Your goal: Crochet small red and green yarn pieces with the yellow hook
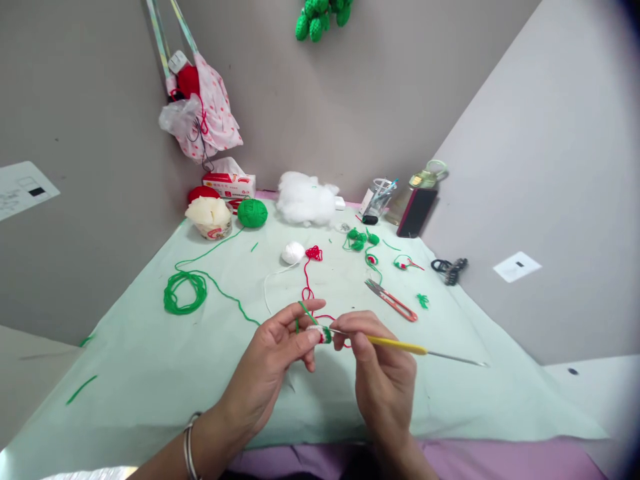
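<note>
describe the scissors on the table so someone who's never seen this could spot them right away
Start at the pale green table cover and look just beyond the right hand. The scissors lie flat there, small snips with red-orange handles and short grey blades, the only metal cutting tool among the yarn scraps.

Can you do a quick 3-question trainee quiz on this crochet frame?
1. True or false: the right hand holds a yellow-handled crochet hook.
2. Multiple choice: where is the ball of green yarn? A) beside the paper cup at the far left of the table; B) in the left hand; C) on the phone.
3. Fill in: the red-handled thread snips lie on the pale green ____.

Key:
1. True; its tip meets the small crochet piece pinched in the left hand's grip.
2. A.
3. Table cover.
</note>
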The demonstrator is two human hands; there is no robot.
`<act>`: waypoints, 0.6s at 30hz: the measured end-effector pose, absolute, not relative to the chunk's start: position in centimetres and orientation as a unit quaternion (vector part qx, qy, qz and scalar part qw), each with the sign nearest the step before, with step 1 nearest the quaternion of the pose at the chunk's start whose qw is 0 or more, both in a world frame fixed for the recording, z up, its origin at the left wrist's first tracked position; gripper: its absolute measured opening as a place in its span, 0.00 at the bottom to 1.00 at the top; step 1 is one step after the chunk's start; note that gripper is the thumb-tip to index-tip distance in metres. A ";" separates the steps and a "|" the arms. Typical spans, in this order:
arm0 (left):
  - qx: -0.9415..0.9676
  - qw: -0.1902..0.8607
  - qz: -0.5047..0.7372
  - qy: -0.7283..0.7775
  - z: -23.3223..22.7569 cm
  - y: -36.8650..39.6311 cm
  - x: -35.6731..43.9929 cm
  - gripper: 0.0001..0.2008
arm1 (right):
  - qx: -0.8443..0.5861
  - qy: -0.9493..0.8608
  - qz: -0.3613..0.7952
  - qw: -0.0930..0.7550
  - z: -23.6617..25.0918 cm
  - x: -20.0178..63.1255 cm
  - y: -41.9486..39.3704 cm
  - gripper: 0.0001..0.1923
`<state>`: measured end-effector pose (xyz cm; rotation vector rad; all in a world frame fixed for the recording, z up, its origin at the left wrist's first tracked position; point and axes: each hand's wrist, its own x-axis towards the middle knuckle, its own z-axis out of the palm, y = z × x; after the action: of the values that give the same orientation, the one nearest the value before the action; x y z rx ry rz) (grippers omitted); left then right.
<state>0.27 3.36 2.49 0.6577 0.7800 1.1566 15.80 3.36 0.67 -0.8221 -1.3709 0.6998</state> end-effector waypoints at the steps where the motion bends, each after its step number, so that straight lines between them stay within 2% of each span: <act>1: 0.302 0.711 0.524 0.358 2.4 3.4 0.1 0.17 | -0.367 -0.601 0.301 0.643 0.7 15.8 3.2 0.10; 7: 0.311 0.711 0.517 0.362 2.4 3.2 -0.1 0.16 | -0.339 -0.559 0.353 0.669 0.9 16.3 2.9 0.11; 10: 0.332 0.714 0.510 0.346 2.5 3.0 0.2 0.16 | -0.326 -0.568 0.376 0.656 0.9 16.1 3.2 0.10; 13: 0.335 0.709 0.514 0.347 2.4 3.0 0.8 0.16 | -0.352 -0.615 0.307 0.636 0.7 15.7 3.1 0.11; 18: 0.275 0.732 0.520 0.343 1.9 3.3 1.1 0.21 | -0.368 -0.718 0.076 0.586 -0.3 15.5 2.7 0.20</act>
<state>1.13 3.35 1.94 0.6046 0.7549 1.1452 15.51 2.69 -0.30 -0.8570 -1.6740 0.1779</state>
